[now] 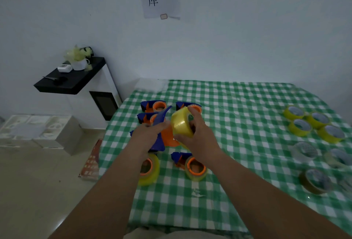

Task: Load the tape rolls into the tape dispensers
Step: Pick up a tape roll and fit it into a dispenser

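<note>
My left hand (pixel 148 134) grips a blue and orange tape dispenser (pixel 162 138) held above the table. My right hand (pixel 198 136) holds a yellow tape roll (pixel 181 122) right against the dispenser's orange hub, fingers reaching through the core. Two dispensers with tape on them lie below my hands, one at the left (pixel 149 168) and one at the right (pixel 194 168). Three more blue and orange dispensers (pixel 154 106) lie behind my hands. Loose yellow rolls (pixel 301 126) sit at the far right.
The table has a green checked cloth (pixel 238 143). Clear and brown tape rolls (pixel 312 181) lie along its right edge. A black shelf (pixel 72 79) with small items and white foam boxes (pixel 38 130) stand at the left, beyond the table's edge.
</note>
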